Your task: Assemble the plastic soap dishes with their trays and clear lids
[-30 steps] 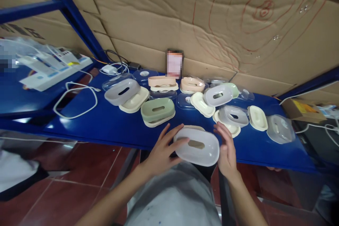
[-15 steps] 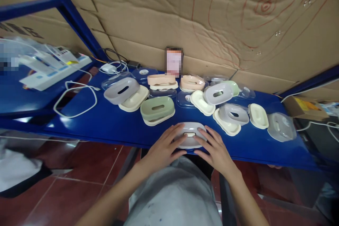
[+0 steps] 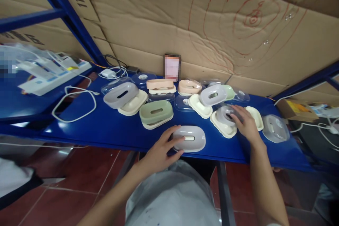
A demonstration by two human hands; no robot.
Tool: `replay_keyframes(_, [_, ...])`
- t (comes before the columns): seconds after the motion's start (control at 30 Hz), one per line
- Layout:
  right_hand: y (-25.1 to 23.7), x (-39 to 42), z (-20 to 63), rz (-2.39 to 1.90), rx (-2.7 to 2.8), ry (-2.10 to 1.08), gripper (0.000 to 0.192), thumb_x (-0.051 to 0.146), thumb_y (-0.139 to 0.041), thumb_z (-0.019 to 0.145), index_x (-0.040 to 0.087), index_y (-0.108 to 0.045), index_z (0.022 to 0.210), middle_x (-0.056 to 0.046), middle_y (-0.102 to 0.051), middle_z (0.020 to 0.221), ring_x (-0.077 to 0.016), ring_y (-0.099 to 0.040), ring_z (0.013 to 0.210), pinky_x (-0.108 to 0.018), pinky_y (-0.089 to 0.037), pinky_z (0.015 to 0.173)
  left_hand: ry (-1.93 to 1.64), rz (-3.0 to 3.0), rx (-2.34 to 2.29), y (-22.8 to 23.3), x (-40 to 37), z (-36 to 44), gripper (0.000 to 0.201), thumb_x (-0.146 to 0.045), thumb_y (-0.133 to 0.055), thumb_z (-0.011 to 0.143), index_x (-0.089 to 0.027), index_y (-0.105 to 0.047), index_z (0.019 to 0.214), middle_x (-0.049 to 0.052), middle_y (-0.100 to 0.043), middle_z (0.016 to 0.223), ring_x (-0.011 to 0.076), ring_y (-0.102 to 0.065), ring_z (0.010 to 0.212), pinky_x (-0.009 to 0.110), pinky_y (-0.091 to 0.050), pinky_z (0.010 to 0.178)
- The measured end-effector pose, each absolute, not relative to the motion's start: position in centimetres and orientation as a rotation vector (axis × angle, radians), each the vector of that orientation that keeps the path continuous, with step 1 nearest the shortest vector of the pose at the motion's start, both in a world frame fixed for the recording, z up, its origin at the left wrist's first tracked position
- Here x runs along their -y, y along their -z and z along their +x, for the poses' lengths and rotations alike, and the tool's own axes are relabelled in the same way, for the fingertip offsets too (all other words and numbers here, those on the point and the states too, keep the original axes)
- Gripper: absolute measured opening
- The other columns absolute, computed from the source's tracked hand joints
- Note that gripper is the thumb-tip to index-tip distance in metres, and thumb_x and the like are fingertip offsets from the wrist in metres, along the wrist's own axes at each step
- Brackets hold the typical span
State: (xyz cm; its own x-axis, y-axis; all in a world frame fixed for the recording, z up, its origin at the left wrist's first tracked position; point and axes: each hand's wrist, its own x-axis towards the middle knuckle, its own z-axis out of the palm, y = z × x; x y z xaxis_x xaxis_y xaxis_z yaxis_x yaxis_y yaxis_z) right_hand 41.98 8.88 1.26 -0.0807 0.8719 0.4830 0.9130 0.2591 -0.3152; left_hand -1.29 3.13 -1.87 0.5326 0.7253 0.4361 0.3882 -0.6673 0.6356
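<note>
On the table's near edge lies a grey oval plastic cover [image 3: 198, 139] with a long slot, a cream strip showing through it. My left hand [image 3: 166, 144] grips its left end, fingers across the top and thumb at the near side. To the right, my right hand [image 3: 247, 123] has its fingers and thumb on the right end of another grey slotted cover [image 3: 222, 116], which rests tilted on a cream oval tray [image 3: 224, 129]. Part of that cover is hidden by the hand. A cream tray [image 3: 255, 117] lies just behind my right hand.
Behind stand a green cover [image 3: 156, 110], grey covers [image 3: 120, 95], peach covers [image 3: 159, 84] and clear lids [image 3: 182, 103]. A clear box [image 3: 276, 128] is at the right. Cables [image 3: 75, 103] and a power strip [image 3: 57, 76] lie left; a phone-like screen [image 3: 172, 67] leans on cardboard.
My right hand has left the near grey cover and moved right, onto the grey cover on the cream tray. My left hand stays on the near cover. The view has shifted slightly.
</note>
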Motion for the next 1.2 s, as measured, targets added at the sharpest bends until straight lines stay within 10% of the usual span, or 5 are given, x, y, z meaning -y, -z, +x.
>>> replay_keyframes(0.27, [-1.1,-3.9,37.2,-1.431,1.824,0.420,0.039,0.037,-0.072,0.101,0.027,-0.072,0.139,-0.011,-0.071,0.142,-0.0348,-0.061,0.141,-0.061,-0.050,0.121,-0.930,2.206,-0.974,1.8,-3.1,-1.2,0.053,-0.030,-0.072,0.101,-0.032,-0.054,0.151,0.011,-0.045,0.166,0.0292,-0.050,0.153,0.050,-0.048,0.126])
replay_keyframes(0.5, [1.4,1.8,27.2,-1.235,2.022,0.078,0.065,0.022,-0.074,0.098,0.037,-0.054,0.158,-0.010,-0.069,0.139,-0.0343,-0.064,0.135,-0.061,-0.058,0.112,-0.860,2.135,-1.036,2.1,-3.2,-1.3,0.085,-0.041,-0.081,0.095,-0.037,-0.034,0.165,0.012,-0.043,0.169,0.0331,-0.047,0.155,0.056,-0.047,0.126])
replay_keyframes(1.2, [1.8,1.1,26.8,-1.217,2.206,-0.125,0.065,0.030,-0.065,0.105,0.037,-0.044,0.165,-0.012,-0.059,0.155,-0.0338,-0.053,0.148,-0.057,-0.053,0.118,-0.807,2.243,-1.086,2.5,-3.0,-0.8,0.082,-0.044,-0.081,0.094,-0.034,-0.037,0.163,0.013,-0.045,0.168,0.0328,-0.050,0.154,0.053,-0.051,0.122])
